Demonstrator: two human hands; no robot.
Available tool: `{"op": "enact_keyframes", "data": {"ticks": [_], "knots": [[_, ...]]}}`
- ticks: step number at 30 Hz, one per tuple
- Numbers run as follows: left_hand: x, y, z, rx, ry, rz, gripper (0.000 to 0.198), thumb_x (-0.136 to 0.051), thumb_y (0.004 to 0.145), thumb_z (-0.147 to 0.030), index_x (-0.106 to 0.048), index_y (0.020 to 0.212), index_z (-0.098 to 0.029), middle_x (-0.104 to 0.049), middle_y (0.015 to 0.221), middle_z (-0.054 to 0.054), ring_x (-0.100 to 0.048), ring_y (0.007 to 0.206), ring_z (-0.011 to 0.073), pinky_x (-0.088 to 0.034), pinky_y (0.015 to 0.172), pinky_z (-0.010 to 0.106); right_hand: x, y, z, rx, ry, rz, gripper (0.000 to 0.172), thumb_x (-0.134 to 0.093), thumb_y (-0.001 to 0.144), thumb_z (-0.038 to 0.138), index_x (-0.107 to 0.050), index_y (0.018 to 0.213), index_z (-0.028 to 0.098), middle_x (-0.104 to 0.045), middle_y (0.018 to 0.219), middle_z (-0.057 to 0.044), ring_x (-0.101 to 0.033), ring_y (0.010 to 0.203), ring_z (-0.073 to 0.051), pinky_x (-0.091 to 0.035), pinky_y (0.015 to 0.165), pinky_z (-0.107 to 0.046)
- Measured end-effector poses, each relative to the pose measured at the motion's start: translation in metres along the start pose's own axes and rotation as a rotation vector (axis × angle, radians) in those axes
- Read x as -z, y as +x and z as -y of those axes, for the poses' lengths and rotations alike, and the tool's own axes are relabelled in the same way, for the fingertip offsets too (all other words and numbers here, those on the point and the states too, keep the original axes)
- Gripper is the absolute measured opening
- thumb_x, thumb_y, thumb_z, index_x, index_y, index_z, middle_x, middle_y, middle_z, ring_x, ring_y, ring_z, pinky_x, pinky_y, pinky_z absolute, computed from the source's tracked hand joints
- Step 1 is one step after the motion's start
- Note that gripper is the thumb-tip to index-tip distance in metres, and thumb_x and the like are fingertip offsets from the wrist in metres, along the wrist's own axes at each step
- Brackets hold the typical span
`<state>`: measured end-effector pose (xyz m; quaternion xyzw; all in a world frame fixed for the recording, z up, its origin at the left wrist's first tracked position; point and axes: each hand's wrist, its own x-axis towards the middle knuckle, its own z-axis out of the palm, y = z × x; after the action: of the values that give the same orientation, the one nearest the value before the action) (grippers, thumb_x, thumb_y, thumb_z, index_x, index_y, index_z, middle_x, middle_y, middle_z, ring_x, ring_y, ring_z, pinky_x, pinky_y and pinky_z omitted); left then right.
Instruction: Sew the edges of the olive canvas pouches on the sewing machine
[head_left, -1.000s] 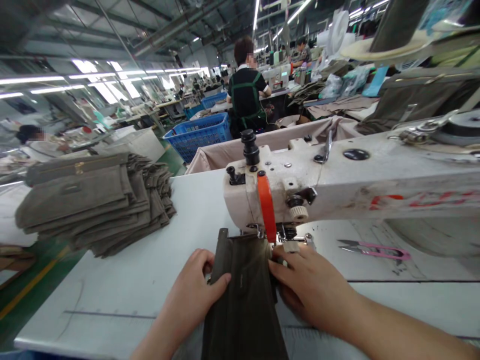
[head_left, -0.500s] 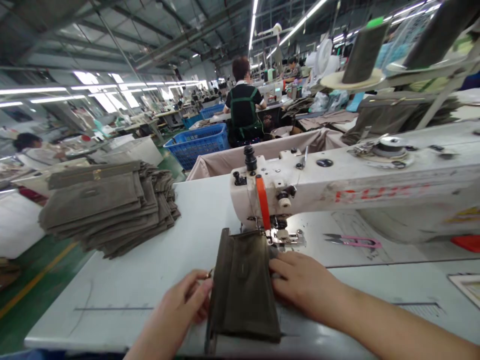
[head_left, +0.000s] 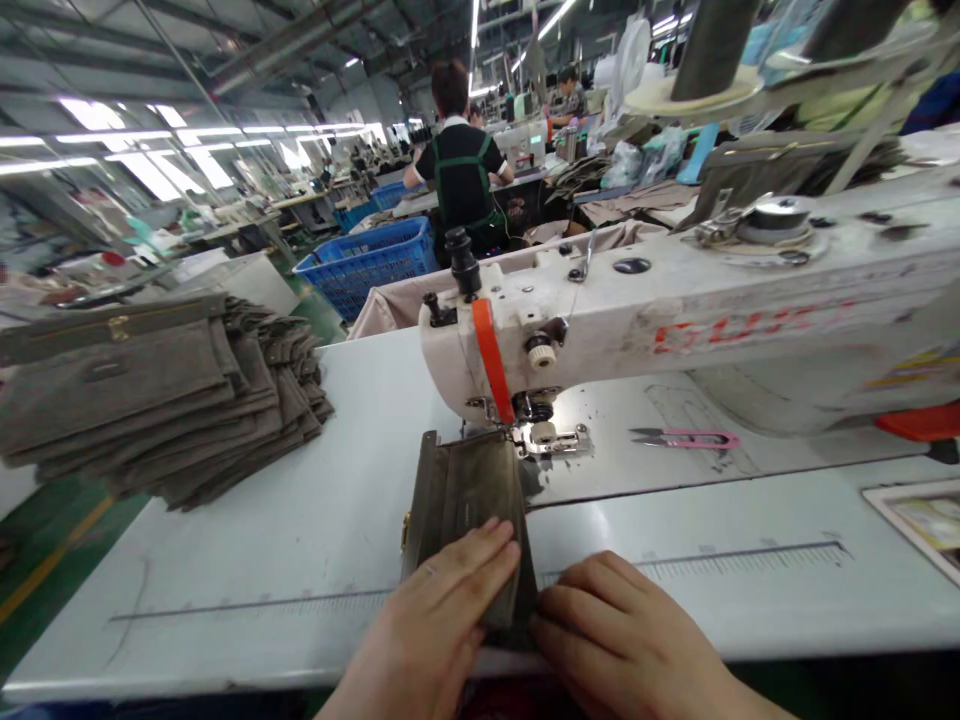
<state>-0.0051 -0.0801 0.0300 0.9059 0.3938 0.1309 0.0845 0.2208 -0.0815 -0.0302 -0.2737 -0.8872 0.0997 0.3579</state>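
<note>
A flat olive-brown fabric bag piece point(head_left: 474, 480) lies on the white sewing table point(head_left: 360, 480), its far right corner at the presser foot point(head_left: 523, 442) of the sewing machine point(head_left: 600, 310). A small brass zipper pull point(head_left: 406, 531) sticks out on its left side. Stretched over the near part of the piece are the fingers of my left hand point(head_left: 442, 610), pressed flat. My right hand point(head_left: 615, 630) has its fingers curled at the near right corner, pinching the edge; its fingertips are partly hidden.
Left of the machine stands a stack of similar olive-brown pieces point(head_left: 150, 390). Pink-handled thread snips point(head_left: 686, 439) lie under the machine arm. A printed ruler scale point(head_left: 712, 558) runs along the table. Beyond are a blue basket point(head_left: 367, 265) and a seated person point(head_left: 461, 165).
My left hand has moved from the piece's left edge onto its top. My right hand has slid nearer, from beside the presser foot to the near corner. The view has shifted slightly.
</note>
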Motion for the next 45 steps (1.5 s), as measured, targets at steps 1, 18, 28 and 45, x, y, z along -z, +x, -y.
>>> {"op": "enact_keyframes", "data": {"ticks": [1, 18, 28, 45], "knots": [[0.005, -0.003, 0.002, 0.078, -0.059, -0.062, 0.056, -0.036, 0.088, -0.003, -0.039, 0.141, -0.020, -0.045, 0.146, 0.005, -0.045, 0.132, 0.0165, -0.042, 0.108, 0.032, 0.003, 0.003, 0.000, -0.006, 0.022, 0.016, 0.019, -0.046, 0.091, 0.015, -0.063, 0.096, 0.020, -0.067, 0.091, -0.004, -0.055, 0.078, -0.018, -0.044, 0.071, -0.032], [-0.017, 0.011, -0.002, 0.070, 0.123, 0.170, 0.085, -0.050, 0.059, -0.004, -0.038, 0.143, -0.012, -0.036, 0.151, 0.012, -0.051, 0.122, 0.0294, -0.047, 0.103, 0.043, 0.004, 0.007, -0.016, -0.048, -0.196, 0.065, 0.024, -0.051, 0.094, 0.031, -0.064, 0.113, 0.023, -0.064, 0.125, 0.000, -0.056, 0.114, -0.020, -0.041, 0.100, -0.039], [-0.020, 0.020, 0.003, 0.074, 0.110, 0.190, 0.081, -0.049, 0.059, -0.004, -0.043, 0.139, -0.013, -0.037, 0.151, 0.009, -0.050, 0.119, 0.0295, -0.046, 0.101, 0.042, -0.002, 0.004, -0.014, 0.018, -0.248, -0.077, 0.030, -0.038, 0.101, 0.025, -0.068, 0.100, 0.025, -0.070, 0.107, 0.004, -0.060, 0.097, -0.018, -0.040, 0.092, -0.037], [-0.031, -0.006, -0.004, -0.040, -0.088, -0.201, 0.032, -0.051, 0.092, -0.009, -0.059, 0.120, -0.023, -0.068, 0.111, 0.005, -0.061, 0.110, 0.0212, -0.052, 0.096, 0.037, 0.010, -0.003, 0.003, -0.047, -0.053, -0.018, 0.026, -0.044, 0.095, 0.015, -0.068, 0.102, 0.019, -0.071, 0.102, -0.002, -0.060, 0.097, -0.018, -0.047, 0.086, -0.034]]}}
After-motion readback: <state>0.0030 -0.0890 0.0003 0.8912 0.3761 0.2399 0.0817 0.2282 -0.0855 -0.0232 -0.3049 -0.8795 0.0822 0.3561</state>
